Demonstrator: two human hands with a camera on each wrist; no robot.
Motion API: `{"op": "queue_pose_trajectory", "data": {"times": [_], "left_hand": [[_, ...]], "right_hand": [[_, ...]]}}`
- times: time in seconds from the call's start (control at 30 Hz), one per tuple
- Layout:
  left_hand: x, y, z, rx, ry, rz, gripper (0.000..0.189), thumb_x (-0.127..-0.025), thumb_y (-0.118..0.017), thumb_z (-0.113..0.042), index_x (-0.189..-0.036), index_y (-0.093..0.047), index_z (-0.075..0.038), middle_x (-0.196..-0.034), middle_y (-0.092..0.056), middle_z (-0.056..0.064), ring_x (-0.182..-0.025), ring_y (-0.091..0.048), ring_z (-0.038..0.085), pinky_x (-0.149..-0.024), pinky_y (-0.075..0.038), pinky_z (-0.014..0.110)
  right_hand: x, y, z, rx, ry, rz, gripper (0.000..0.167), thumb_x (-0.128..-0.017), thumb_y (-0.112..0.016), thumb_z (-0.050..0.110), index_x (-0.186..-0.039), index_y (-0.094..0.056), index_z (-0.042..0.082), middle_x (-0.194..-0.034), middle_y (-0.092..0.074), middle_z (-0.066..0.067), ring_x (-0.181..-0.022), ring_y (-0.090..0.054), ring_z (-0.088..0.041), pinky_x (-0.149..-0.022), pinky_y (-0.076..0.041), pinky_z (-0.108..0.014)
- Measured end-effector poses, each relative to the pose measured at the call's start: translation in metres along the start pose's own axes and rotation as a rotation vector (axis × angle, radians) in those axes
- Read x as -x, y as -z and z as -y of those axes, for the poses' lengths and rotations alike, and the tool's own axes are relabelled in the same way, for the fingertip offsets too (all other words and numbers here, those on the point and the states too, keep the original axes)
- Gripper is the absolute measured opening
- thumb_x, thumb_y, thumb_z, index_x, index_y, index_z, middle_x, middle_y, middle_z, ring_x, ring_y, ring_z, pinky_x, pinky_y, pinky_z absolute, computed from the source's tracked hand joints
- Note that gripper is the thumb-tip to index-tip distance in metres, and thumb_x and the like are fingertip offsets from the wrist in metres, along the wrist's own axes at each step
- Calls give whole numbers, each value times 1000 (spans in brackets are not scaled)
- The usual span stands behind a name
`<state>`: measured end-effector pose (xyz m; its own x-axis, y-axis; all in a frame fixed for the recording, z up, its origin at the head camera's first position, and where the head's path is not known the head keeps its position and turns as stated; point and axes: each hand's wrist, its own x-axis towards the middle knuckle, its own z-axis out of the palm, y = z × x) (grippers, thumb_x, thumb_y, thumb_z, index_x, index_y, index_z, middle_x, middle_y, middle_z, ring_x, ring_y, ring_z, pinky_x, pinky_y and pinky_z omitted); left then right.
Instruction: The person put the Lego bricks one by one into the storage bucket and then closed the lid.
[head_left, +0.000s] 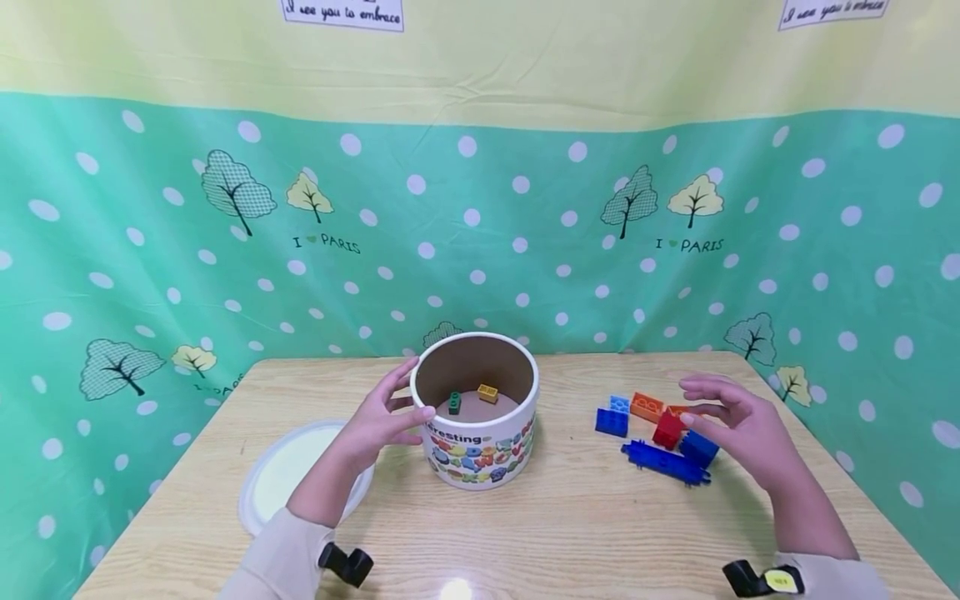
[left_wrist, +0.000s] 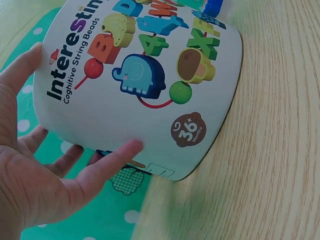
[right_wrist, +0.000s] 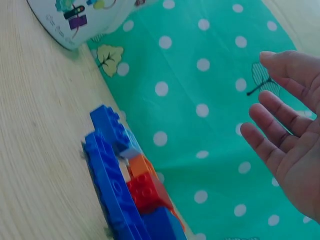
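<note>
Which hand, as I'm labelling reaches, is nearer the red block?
Right. The right hand hovers close to the red block, not gripping it; the left hand is farther off, at the side of the white tub.

1. You have bare pale-wood tabletop (head_left: 577,483) between the round white printed tub (head_left: 465,457) and the long blue plastic bar (head_left: 660,462).
2. That bar blocks your low near-side approach to the red plastic block (head_left: 667,430).
3. The tub's open top admits you from above.
</note>
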<state>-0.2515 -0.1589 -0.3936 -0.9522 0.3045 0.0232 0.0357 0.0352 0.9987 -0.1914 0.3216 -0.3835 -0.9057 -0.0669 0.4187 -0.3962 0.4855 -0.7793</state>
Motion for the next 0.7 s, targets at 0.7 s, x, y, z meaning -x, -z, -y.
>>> {"op": "queue_pose_trajectory", "data": {"times": [0.7], "left_hand": [[-1, 0, 1, 3, 0, -1, 89, -86, -76, -15, -156, -22, -24, -155, -21, 17, -135, -28, 48, -78, -57, 53]], "right_hand": [[15, 32, -39, 46, -116, 5, 41, -93, -67, 14, -132, -56, 3, -112, -57, 21, -96, -58, 8, -74, -53, -14]]}}
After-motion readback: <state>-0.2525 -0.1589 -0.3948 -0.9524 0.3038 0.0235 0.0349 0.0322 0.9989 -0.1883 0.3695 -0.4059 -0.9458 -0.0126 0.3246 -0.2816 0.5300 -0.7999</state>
